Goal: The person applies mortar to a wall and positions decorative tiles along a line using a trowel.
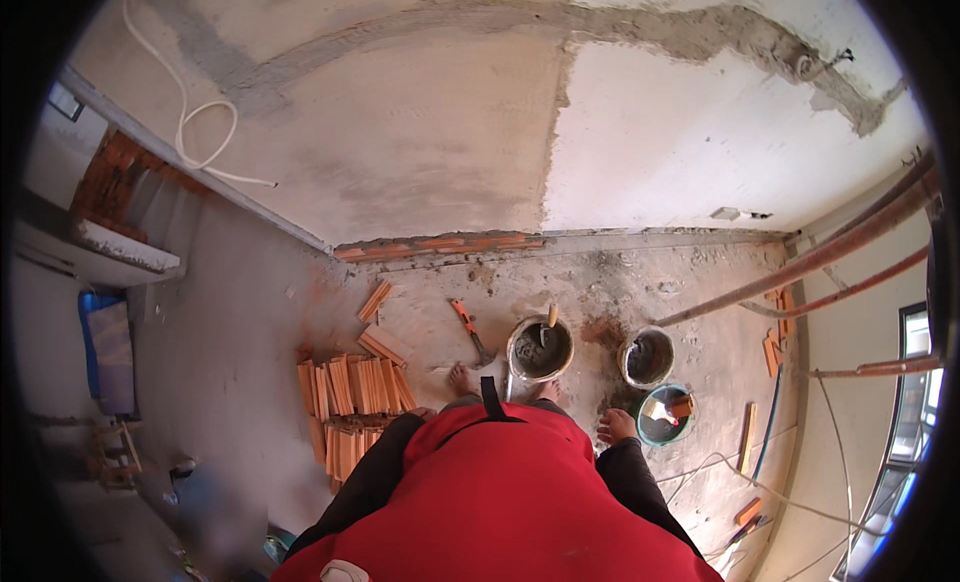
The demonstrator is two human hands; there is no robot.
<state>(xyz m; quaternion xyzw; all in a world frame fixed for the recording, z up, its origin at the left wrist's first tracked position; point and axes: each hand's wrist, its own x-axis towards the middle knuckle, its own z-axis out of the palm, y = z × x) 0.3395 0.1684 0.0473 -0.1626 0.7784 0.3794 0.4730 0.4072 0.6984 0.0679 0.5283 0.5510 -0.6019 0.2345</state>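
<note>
- The right hand (617, 426) is held over the knee, loosely opened, with fingers slightly bent; nothing is seen in its grasp.
- Of the left hand (424, 413), only a small part is shown past the dark sleeve; how far it is opened, or whether anything is held, cannot be told.
- Just beside the right hand, in the view, a teal basin (660, 437) is set on the floor, with a pale object and a brown block in it.
- The basin is judged to be thin and slightly flexible, perhaps slippery if wet; it is best gripped by opposite sides of the rim.
- Near the left hand, thin orange bricks (345, 387) are stacked in rows; they are judged stiff, gritty and brittle at the edges, best taken by the long sides.
- Ahead, a larger bucket (511, 352) is filled partly with grey mix, a trowel (552, 317) being stood in it; heaviness is to be expected.
- A hammer (469, 328) is laid left of it, a smaller bucket (624, 357) right.
- The floor (600, 282) is dusted and stained.
- Beyond, the wall (430, 132) is partly plastered and crossed by a rough grey band; poles (790, 267) are leaned at the right.
</note>
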